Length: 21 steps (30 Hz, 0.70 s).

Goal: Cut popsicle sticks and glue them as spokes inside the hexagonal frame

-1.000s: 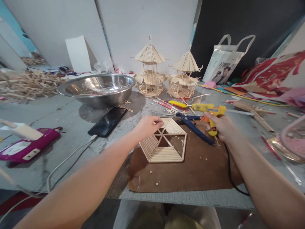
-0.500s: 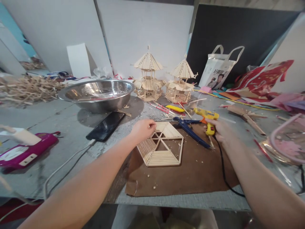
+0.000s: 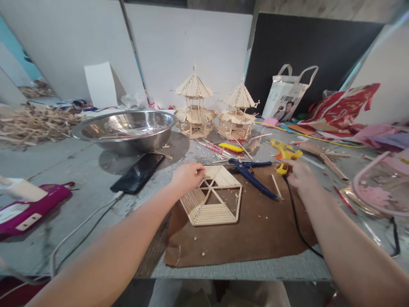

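Yellow glue gun (image 3: 284,149) shifts right, farther from the blue-handled cutter (image 3: 254,180).
Right hand (image 3: 300,172) curls its fingers round the grip; left hand (image 3: 187,175) stays at the upper-left edge of the pale wooden-stick hexagon (image 3: 216,214), fingertips together, any pinched piece unclear. Hexagon lies on the brown mat (image 3: 249,241).

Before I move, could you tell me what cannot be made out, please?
- Head view: anything in the left hand, hidden by fingers.
- Head view: part of the frame, behind that hand.
- Head view: far end of the cable, behind right forearm.
- Head view: end of the power strip, past left edge.
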{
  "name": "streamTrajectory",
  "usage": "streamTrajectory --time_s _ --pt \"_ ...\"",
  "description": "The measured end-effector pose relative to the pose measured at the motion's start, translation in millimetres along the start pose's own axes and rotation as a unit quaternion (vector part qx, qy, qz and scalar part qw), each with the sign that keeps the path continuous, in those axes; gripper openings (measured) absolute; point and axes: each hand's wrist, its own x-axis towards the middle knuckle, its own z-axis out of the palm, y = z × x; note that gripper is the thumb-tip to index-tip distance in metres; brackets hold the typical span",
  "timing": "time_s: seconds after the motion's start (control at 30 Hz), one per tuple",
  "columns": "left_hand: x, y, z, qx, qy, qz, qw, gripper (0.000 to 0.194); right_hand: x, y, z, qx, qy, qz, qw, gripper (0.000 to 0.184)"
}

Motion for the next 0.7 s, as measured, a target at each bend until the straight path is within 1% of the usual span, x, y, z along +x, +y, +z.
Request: streamTrajectory --time_s 0.1,0.2,0.33,0.43,0.5,0.57,0.63,0.7 --pt "-0.9 -0.8 1.1 0.003 0.001 -0.001 1.000 0.028 7.6 -2.4 2.3 -0.018 0.012 -0.004 1.000 0.014" --pt "-2.2 0.9 0.7 0.001 -0.002 -0.002 1.000 0.028 20.9 -5.3 8.0 -0.054 0.025 -0.006 0.998 0.014" --pt "-3.1 3.1 0.5 0.002 0.000 -0.005 1.000 0.028 42.4 -8.5 21.1 -0.133 0.032 0.002 0.991 0.012" --pt "-2.8 2.4 1.3 0.004 0.003 -0.010 1.000 0.026 58.8 -10.7 32.3 -0.206 0.039 -0.006 0.978 0.009" --pt "-2.4 1.3 2.1 0.003 0.006 -0.006 1.000 0.025 69.8 -11.5 36.8 -0.260 0.044 -0.022 0.964 0.007" --pt "-2.0 0.3 3.0 0.004 0.011 0.002 1.000 0.025 80.4 -10.9 37.1 -0.324 0.049 -0.039 0.944 0.008" --pt "-1.8 -0.1 4.1 0.009 0.015 0.011 1.000 0.025 89.8 -8.7 33.4 -0.397 0.054 -0.055 0.915 0.011" --pt "-1.8 -0.1 5.2 0.013 0.018 0.017 1.000 0.025 96.5 -6.0 27.6 -0.469 0.058 -0.070 0.879 0.016"
